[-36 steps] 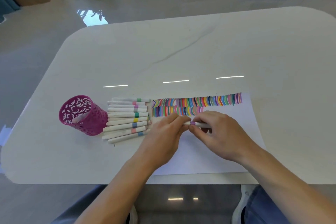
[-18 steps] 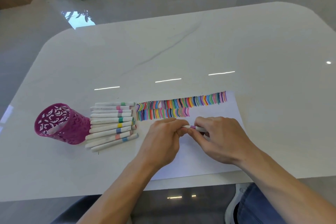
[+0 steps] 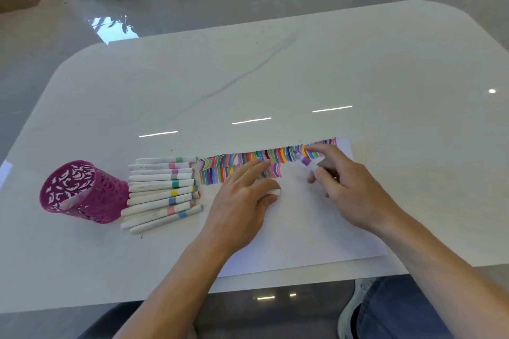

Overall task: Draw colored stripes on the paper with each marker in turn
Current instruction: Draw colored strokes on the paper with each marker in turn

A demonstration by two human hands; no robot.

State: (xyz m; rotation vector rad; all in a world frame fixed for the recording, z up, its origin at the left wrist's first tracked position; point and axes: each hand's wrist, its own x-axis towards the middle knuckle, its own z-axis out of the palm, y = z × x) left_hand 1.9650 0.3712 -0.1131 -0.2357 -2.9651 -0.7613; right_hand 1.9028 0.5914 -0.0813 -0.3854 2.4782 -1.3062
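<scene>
R hand (image 3: 355,190) grip pinching purple marker (image 3: 308,161), uncapped | axis slants up-left, tip over upper stripes (image 3: 248,158) | next gap in lower row lies down-left of tip | L hand (image 3: 242,201) pinches cap (image 3: 274,191) on paper (image 3: 303,228), nearer gap.

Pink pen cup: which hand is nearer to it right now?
Left. The left hand rests on the paper, just past the row of markers beside the pink pen cup. The right hand, holding the purple-banded marker, is farther right.

Glossy white marble-look table (image 3: 303,77), matt white paper (image 3: 303,228), perforated magenta pen cup (image 3: 82,192)
</scene>
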